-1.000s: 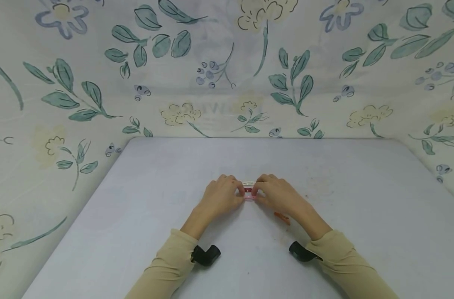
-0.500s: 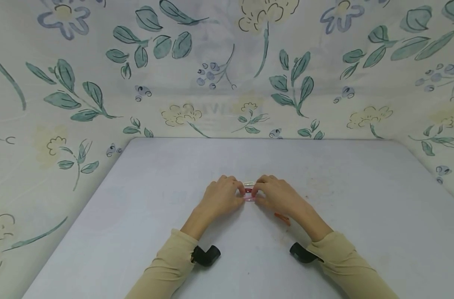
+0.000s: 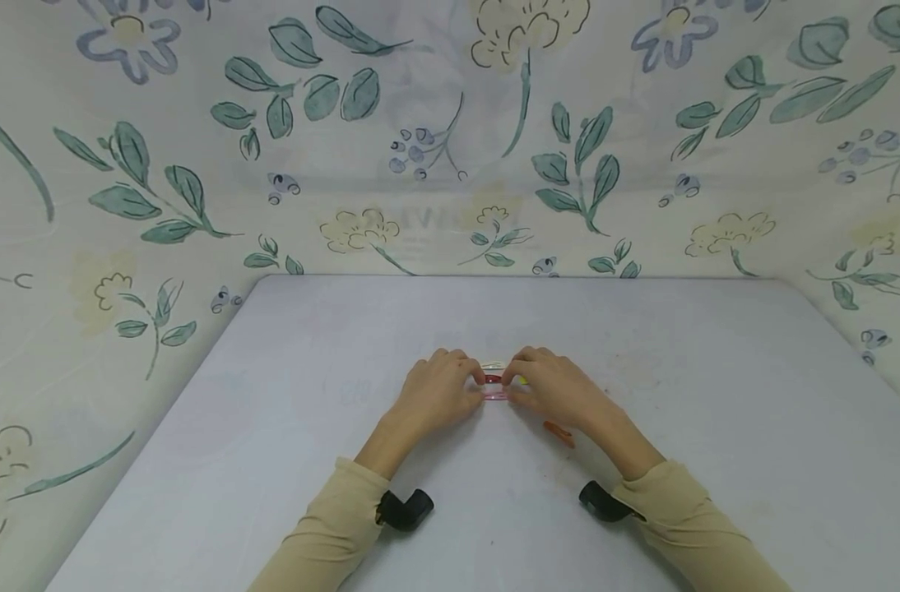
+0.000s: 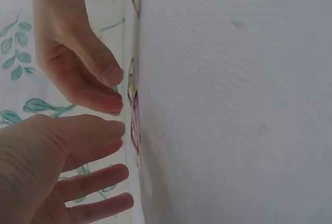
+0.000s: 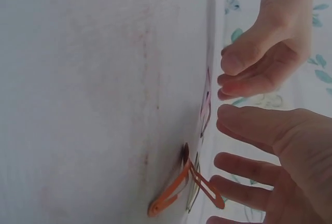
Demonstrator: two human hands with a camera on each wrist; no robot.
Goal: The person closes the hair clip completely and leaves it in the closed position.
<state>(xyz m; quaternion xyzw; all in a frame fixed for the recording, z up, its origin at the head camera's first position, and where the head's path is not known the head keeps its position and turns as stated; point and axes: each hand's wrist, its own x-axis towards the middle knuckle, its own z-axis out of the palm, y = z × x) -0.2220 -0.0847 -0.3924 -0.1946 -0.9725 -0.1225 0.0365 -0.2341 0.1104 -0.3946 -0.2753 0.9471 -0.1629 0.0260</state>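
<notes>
A red hair clip and a pink hair clip lie in a small row between the two hands in the head view. A pale hair clip sits just behind them. My left hand bends over the row's left end, its index finger and thumb tips at the clips. Opposite it, my right hand has its fingertips at the right end, a gap between thumb and index finger. Part of a yellow clip shows behind the right hand. In both wrist views the fingers are bent loosely, without a visible pinch.
An orange snap hair clip lies on the white table below my right wrist; it looks sprung apart in the right wrist view. Black wrist cameras hang at both cuffs. A floral-patterned cloth stands behind the table.
My right hand has shifted slightly to the right, uncovering a bit of the yellow clip. The pink clip looks flatter than one second ago. The left hand has barely moved.
</notes>
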